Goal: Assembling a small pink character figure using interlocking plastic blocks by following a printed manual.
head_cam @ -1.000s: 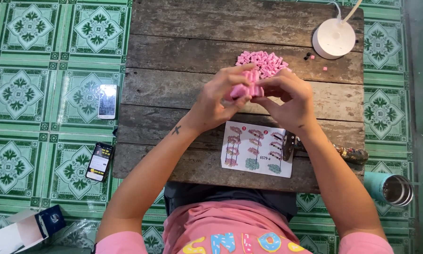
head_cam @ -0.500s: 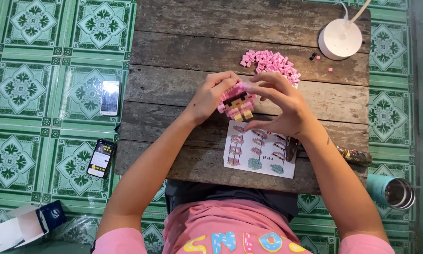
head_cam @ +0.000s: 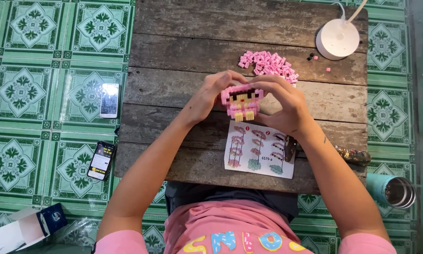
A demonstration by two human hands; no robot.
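Left hand point(head_cam: 210, 96): the grip is closing narrowly on the left side of the small pink block figure point(head_cam: 242, 102); fingers are curling over its top edge.
Right hand point(head_cam: 283, 104): the grip is cupping the figure's right side and top; both hands are holding it just above the worktop point(head_cam: 173, 94).
Figure: it is sitting between the 2 hands, just above the instruction sheet point(head_cam: 261, 155) and below the loose pink bricks point(head_cam: 268, 63); yellow and dark pieces are showing on its front.
Risk, squeeze: pressing from both sides is likely straining the joints; a layer could be popping off and scattering.
Risk, drop: a piece falling from here could be bouncing past the figure, onto the green tiled floor point(head_cam: 42, 56).
Risk, pile: the right wrist is hovering near the bricks; a sweep could be pushing them toward the white lamp base point(head_cam: 337, 40).
Edges: the worktop's near edge is lying just below the sheet; the teal cup point(head_cam: 392, 189) is standing off the worktop, right of the sheet.
Open room: bare planks are lying left of the figure and above the bricks; 2 phones point(head_cam: 109, 100) point(head_cam: 101, 160) are lying on the floor, well left of the figure.
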